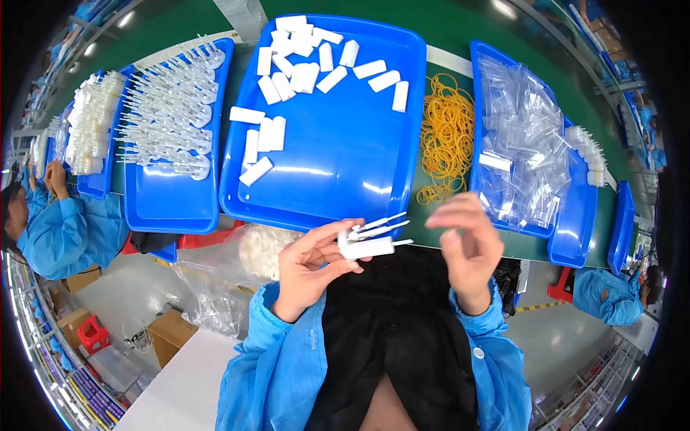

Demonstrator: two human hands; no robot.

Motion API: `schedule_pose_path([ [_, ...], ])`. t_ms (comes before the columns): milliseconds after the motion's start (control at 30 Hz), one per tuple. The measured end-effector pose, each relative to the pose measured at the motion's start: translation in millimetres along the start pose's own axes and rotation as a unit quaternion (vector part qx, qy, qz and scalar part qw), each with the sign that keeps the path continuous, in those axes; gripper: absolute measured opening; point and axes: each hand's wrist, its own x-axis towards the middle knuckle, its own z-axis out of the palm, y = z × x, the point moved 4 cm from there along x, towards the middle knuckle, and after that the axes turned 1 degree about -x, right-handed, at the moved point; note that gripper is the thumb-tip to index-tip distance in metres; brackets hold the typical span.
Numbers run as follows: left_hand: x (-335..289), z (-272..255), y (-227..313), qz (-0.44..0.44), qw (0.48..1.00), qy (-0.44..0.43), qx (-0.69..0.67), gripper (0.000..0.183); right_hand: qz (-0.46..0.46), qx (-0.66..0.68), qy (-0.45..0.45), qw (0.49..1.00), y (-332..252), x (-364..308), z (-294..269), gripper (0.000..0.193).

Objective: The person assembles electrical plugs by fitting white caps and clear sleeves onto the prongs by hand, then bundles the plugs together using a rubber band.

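Close to my body, my left hand (313,266) pinches a white plastic block (368,248) together with a white pronged part (374,231). Several thin rods stick out to the right from this bundle. My right hand (471,248) hovers to the right of it, with thumb and fingers apart and nothing visible between them. Beyond the hands lies a large blue tray (338,161), with loose white blocks (295,75) along its far side and left edge. A pile of yellow rubber bands (447,118) lies on the table to the tray's right.
Left, another blue tray (171,205) carries rows of white pronged parts (169,108). Clear plastic pieces (525,136) fill a blue tray on the right. More trays stand further out. Co-workers in blue sit at both sides. A clear plastic bag (215,287) hangs below the table edge.
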Motion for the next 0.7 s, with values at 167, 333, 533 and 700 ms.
schedule_pose_path([
  [167,-9.6,-31.9,8.8,0.024,0.99,0.078,-0.111,0.045,-0.047,-0.374,-0.028,0.926,1.4,65.1,26.1,0.019],
  [333,-15.6,-42.1,15.3,0.054,0.982,0.073,-0.164,0.034,-0.04,-0.568,-0.019,0.822,43.0,102.1,64.8,0.03],
  [533,-15.5,-50.7,19.5,0.055,0.987,0.09,-0.123,0.032,-0.053,-0.616,-0.04,0.785,63.9,108.8,78.1,0.029],
  [700,-16.5,-45.6,20.6,0.053,0.989,0.099,-0.097,0.038,-0.053,-0.535,-0.001,0.843,57.2,114.4,81.7,0.028],
])
